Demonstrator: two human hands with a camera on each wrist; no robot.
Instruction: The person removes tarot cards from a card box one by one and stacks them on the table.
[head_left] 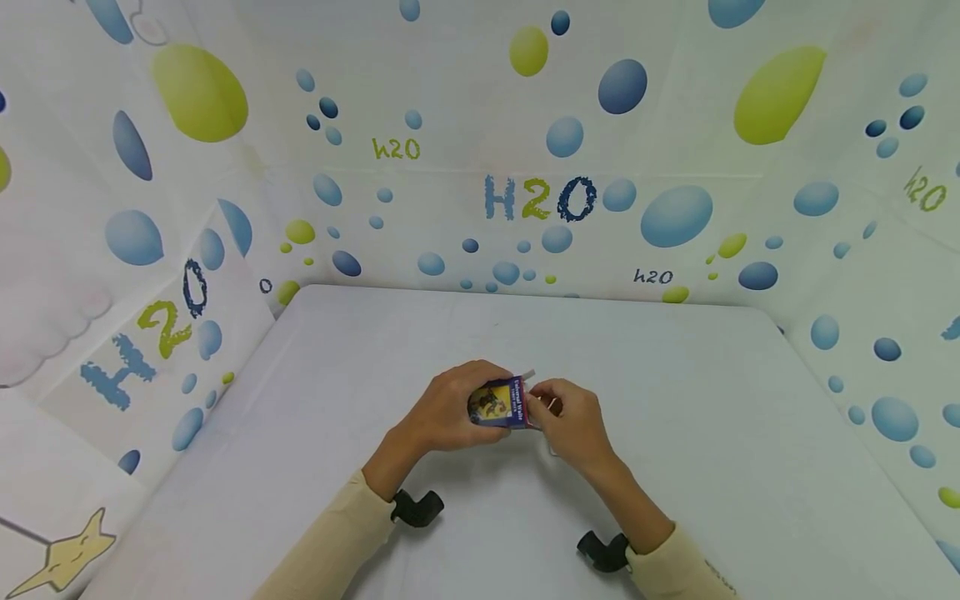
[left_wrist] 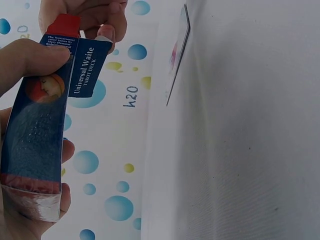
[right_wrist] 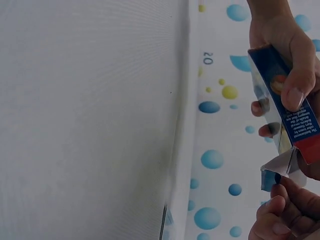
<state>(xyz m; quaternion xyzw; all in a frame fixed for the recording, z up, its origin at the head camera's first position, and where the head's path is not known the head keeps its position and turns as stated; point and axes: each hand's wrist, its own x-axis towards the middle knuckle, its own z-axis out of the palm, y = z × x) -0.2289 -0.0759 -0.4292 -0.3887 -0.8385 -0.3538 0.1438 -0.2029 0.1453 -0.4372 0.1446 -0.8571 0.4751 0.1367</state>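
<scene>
Universal Waite tarot box (head_left: 492,406) aloft over the white table (head_left: 360,350), its end flap (left_wrist: 87,70) liable to tear.
A hard tug from the right hand (head_left: 576,423), pinching that flap between thumb and curled finger, could rip it; a tilt might spill contents (how full, I can't tell). The left hand (head_left: 448,408) wraps the box, thumb along its narrow side, both hands angled inward.

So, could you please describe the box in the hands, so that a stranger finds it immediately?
Find the white cloth-covered table. Near its middle, a bare left hand grips a small dark-blue cardboard box whose end the bare right hand pinches. Unlike the thin flat item on the table, it is thick, held up, and lettered "Universal Waite" beside a yellow picture.
</scene>
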